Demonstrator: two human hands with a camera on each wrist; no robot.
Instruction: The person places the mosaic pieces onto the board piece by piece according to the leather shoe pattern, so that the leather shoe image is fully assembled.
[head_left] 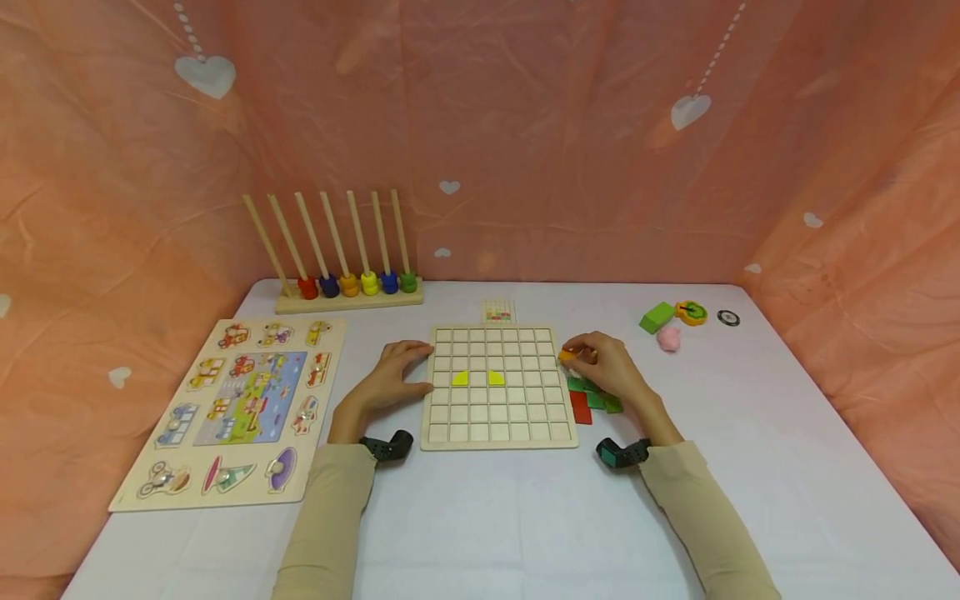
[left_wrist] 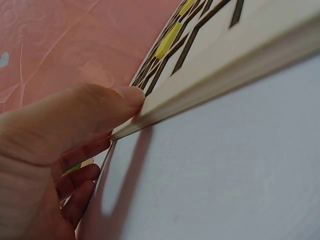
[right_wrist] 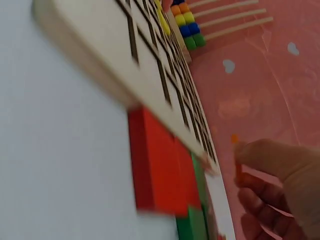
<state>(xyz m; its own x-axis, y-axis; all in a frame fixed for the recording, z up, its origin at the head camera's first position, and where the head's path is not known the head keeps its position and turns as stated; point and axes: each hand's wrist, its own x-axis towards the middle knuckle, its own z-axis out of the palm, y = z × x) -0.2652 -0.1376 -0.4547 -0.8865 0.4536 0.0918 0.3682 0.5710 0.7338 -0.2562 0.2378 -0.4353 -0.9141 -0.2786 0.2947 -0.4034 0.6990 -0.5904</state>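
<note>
A wooden grid board (head_left: 498, 444) lies in front of the person, with two yellow pieces (head_left: 460, 379) in its squares. Along the board's left edge rests the left hand (head_left: 392, 375), thumb and fingers spread apart; the left wrist view has its thumb (left_wrist: 115, 97) touching the rim. Just off the upper right side, the right hand (head_left: 606, 364) pinches a small orange piece (head_left: 567, 356) between thumb and fingers. In the right wrist view this thin orange piece (right_wrist: 238, 160) is raised beside the board. Under the right hand lie red pieces (head_left: 581, 407) and green pieces (head_left: 595, 400).
Behind the board lies a small pattern card (head_left: 498, 311). A peg rack with coloured beads (head_left: 348, 304) stands at the back left, and a picture puzzle (head_left: 247, 493) lies left. At the back right are a green block (head_left: 657, 317), a pink figure (head_left: 668, 338) and round pieces (head_left: 692, 312).
</note>
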